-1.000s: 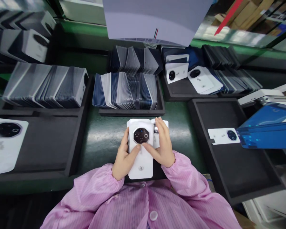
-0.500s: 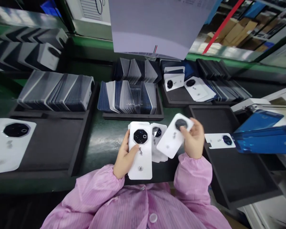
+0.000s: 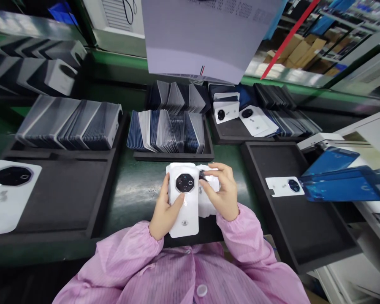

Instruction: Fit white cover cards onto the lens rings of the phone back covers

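Note:
A stack of white phone back covers (image 3: 185, 211), each with a black octagonal camera area, is held upright in my left hand (image 3: 164, 207). The thumb presses on the top cover and the fingers wrap the left edge. Right beside it lies a second pile of white phone back covers (image 3: 207, 204), partly overlapped by that stack. Over this pile hovers or rests my right hand (image 3: 223, 192), its thumb and fingers curved and slightly apart. A dark camera area shows between the fingertips. No cover can be seen between them, and contact with the pile is unclear.
Ahead stands a black tray (image 3: 174, 156) packed with upright covers. A left tray (image 3: 63, 190) carries more covers, with a large white one on its near left. On the right, a dark tray (image 3: 316, 228) bears a white cover and blue film pieces (image 3: 345, 181).
My right hand has moved left, from holding a tilted white cover apart to being over the right-hand pile. That cover is no longer seen in its fingers. My left hand keeps its stack.

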Available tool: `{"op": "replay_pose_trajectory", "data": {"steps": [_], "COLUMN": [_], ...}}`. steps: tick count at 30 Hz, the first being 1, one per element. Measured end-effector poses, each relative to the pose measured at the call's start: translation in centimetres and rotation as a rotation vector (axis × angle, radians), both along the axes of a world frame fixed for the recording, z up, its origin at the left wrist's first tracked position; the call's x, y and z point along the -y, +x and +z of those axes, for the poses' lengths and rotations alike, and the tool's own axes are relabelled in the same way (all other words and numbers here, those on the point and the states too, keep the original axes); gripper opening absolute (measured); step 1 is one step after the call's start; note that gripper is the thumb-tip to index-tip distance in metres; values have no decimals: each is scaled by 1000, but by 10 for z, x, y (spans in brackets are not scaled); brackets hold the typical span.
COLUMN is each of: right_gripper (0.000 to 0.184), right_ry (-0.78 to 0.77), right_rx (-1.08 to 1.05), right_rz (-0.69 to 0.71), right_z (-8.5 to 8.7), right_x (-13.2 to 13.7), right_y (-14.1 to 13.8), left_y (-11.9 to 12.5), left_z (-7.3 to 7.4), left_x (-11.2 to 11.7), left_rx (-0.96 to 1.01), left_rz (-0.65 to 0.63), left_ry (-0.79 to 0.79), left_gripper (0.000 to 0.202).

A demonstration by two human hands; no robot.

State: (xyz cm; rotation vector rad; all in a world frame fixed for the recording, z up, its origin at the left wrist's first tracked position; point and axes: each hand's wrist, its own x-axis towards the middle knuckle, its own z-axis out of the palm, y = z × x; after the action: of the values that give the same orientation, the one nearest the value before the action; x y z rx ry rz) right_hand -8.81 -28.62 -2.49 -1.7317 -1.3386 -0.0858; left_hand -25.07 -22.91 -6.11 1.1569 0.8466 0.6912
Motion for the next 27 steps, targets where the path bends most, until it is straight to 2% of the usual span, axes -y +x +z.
{"op": "replay_pose_trajectory", "data": {"steps": [3,6,8,10,12,15,18,27], "right_gripper": [21,18,14,12,12,10,18,19], "right_ry": [-120,-193,-199,-149,-45,100,173,280], "right_rx": [-20,-99,-145,-131,-26,178,239,253], "right_rz": [45,32,46,54,70,249,413,515], "right_z": [9,7,4,0,-5,-15,-22,-24], "right_x": [-6,-10,-10,-9,-8,-6,-3,0], "right_y": [-12,-11,-9,-9,-11,-16,-20,-21], "left_y": [-2,-3,-3,-2,-1,1,1,-2], "left_z": [-5,-9,-9,-7,-5,0,3,2], "left_x": [3,5,5,4,2,-1,-4,-6], "left_rx": [-43,-107,-124,-98,-47,3,-4,-46], "left_rz": [0,2,6,1,-13,-6,24,56], "left_ry": [137,317,367,289,115,-38,-21,87], "left_gripper": [76,76,75,75,75,75,75,69]}}
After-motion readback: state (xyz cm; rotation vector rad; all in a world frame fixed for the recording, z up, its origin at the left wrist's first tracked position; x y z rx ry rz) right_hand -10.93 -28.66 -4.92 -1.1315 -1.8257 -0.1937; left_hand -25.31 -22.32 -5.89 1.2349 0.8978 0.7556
